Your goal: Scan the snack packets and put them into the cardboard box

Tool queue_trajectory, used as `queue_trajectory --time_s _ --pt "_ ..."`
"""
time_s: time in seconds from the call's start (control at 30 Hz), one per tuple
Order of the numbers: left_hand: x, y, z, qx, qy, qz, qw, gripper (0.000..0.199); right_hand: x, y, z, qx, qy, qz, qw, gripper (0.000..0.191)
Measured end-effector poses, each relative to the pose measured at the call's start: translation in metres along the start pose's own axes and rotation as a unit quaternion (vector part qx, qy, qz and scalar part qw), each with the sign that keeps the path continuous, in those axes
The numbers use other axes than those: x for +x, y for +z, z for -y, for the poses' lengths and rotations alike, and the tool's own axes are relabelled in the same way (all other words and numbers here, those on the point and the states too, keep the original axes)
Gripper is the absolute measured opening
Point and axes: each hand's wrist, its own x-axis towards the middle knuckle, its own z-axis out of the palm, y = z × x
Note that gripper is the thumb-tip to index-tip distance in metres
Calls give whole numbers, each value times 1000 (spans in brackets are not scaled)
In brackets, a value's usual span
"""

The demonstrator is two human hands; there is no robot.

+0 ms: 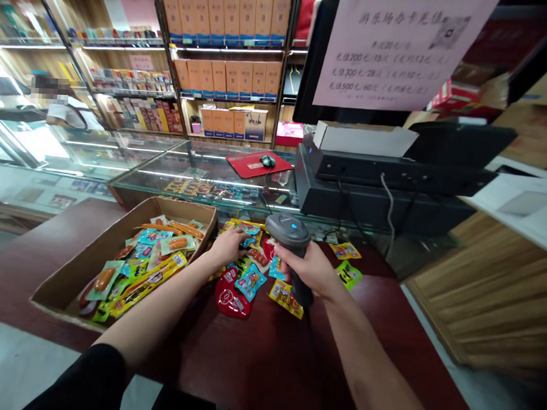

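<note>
My right hand is wrapped round the handle of a dark grey barcode scanner, whose head points forward and left over the table. My left hand reaches into a loose pile of snack packets, its fingers bent onto a small blue snack packet. Nearer to me in the pile lie a red packet, another blue packet and a sausage packet. Below the scanner is a yellow packet. To the left, a cardboard box holds many mixed snack packets.
Behind the table is a glass display counter with a red mouse pad and mouse. A monitor and black till stand at back right. Two packets lie right of the scanner. A person is far left.
</note>
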Motion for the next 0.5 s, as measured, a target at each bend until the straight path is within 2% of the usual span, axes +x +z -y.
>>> queue_trajectory --time_s 0.17,0.3,0.37,0.5 --pt "2 3 -3 79 13 37 996 37 1 1 -2 -1 6 -4 1000 34" --pt "1 0 -4 84 -1 41 996 35 0 3 0 3 11 -3 1000 34" --pt "-1 -7 -4 60 -23 16 998 32 -1 4 1 5 9 -5 1000 34" --pt "-7 -25 1 -38 -46 -82 995 31 -1 6 2 14 17 -6 1000 31"
